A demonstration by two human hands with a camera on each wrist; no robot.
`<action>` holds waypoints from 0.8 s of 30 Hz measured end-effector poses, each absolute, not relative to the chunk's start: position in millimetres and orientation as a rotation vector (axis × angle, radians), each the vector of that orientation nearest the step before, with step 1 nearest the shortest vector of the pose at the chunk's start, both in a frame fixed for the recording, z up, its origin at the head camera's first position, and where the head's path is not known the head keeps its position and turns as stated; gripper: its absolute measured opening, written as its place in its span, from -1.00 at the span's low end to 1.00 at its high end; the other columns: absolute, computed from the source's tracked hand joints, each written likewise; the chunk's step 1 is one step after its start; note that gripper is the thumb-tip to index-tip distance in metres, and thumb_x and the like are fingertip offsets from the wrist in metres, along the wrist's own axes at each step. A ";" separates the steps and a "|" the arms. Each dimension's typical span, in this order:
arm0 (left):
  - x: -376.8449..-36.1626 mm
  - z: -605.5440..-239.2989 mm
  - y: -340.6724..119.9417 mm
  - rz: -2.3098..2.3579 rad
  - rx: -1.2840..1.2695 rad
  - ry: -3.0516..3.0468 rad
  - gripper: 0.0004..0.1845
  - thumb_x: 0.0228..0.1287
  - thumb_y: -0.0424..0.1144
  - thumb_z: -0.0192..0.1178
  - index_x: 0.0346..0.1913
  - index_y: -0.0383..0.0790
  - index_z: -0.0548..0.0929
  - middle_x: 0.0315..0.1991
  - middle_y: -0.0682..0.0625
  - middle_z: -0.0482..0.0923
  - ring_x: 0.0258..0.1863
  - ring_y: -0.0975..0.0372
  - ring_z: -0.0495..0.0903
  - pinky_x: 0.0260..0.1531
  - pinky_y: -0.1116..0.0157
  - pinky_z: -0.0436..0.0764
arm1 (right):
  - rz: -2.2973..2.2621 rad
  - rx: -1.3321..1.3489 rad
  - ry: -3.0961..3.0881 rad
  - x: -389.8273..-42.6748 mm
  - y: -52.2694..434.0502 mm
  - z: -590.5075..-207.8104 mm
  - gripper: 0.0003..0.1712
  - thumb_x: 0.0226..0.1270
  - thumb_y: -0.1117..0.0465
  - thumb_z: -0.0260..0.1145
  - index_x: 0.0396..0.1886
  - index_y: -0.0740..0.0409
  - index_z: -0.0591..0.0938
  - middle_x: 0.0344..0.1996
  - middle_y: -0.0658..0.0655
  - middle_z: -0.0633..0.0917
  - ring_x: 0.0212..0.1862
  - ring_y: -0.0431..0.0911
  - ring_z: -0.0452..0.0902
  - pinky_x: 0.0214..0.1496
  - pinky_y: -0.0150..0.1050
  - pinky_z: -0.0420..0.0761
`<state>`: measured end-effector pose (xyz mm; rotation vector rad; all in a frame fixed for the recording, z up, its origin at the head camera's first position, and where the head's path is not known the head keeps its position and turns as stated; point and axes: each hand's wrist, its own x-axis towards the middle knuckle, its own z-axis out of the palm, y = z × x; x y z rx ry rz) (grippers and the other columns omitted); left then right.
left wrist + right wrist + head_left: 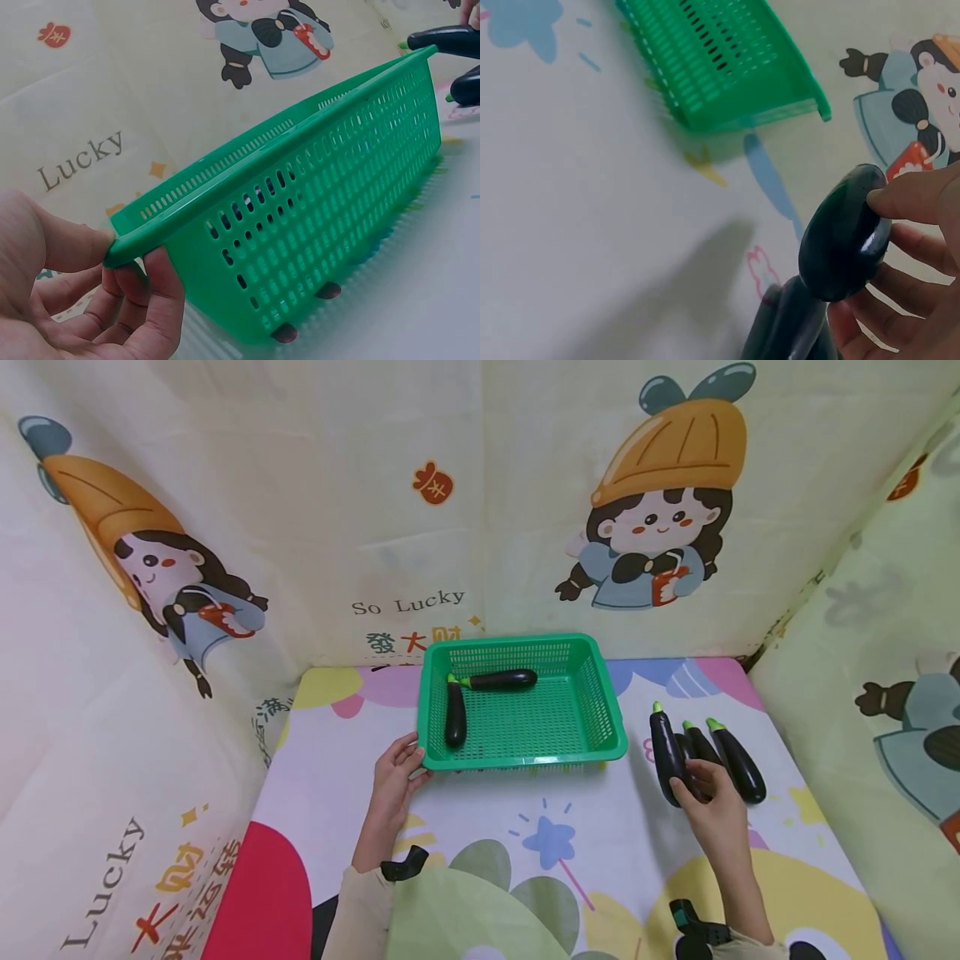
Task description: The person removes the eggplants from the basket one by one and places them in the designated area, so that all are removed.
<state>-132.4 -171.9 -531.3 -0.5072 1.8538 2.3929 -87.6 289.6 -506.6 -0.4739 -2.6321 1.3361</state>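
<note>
A green plastic basket stands on the table, two dark eggplants inside. One eggplant lies lengthwise along the left wall; another eggplant lies crosswise near the back. My left hand pinches the basket's front left corner, thumb on the rim and fingers beneath it, as the left wrist view shows. To the right of the basket, my right hand grips an eggplant between thumb and fingers, its green stem end pointing away. Beside it lie more eggplants, partly hidden by the hand and the held one.
A patterned cloth covers the table. Printed curtains rise behind the basket and along both sides. The basket's back edge is near the rear curtain.
</note>
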 end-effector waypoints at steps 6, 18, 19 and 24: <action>-132.2 -531.7 -171.5 2.398 -0.491 1.866 -0.51 0.56 -0.37 0.15 0.46 -0.36 0.41 -0.04 0.03 0.61 -0.29 0.32 0.68 -0.24 0.32 0.73 | 1.291 -0.544 -2.642 -83.8 290.6 -516.0 -0.47 0.47 0.18 0.37 0.34 0.26 0.50 0.26 0.40 0.62 0.16 0.20 0.59 -0.26 -0.78 0.30; -130.7 -531.3 -171.1 2.428 -0.496 1.830 -0.55 0.57 -0.38 0.12 0.44 -0.32 0.44 -0.09 0.07 0.63 -0.31 0.31 0.70 -0.22 0.31 0.73 | 1.029 -0.564 -2.692 -79.9 291.3 -538.0 -0.49 0.40 0.22 0.40 0.26 0.35 0.56 0.02 0.45 0.70 -0.05 0.25 0.60 -0.20 -0.22 0.41; -130.7 -531.4 -171.1 2.427 -0.497 1.830 -0.55 0.57 -0.38 0.11 0.44 -0.32 0.44 -0.08 0.07 0.64 -0.31 0.31 0.70 -0.22 0.32 0.73 | 1.019 -0.563 -2.693 -79.4 291.1 -539.3 -0.49 0.39 0.23 0.40 0.25 0.36 0.56 0.01 0.45 0.70 -0.06 0.25 0.60 -0.18 -0.17 0.43; -130.3 -530.6 -171.6 2.416 -0.495 1.840 -0.54 0.57 -0.37 0.12 0.45 -0.33 0.42 -0.08 0.08 0.64 -0.32 0.31 0.70 -0.21 0.31 0.73 | 0.978 -0.554 -2.684 -76.1 289.0 -544.5 -0.51 0.39 0.26 0.40 0.24 0.38 0.58 0.01 0.47 0.70 -0.04 0.29 0.60 -0.07 0.08 0.49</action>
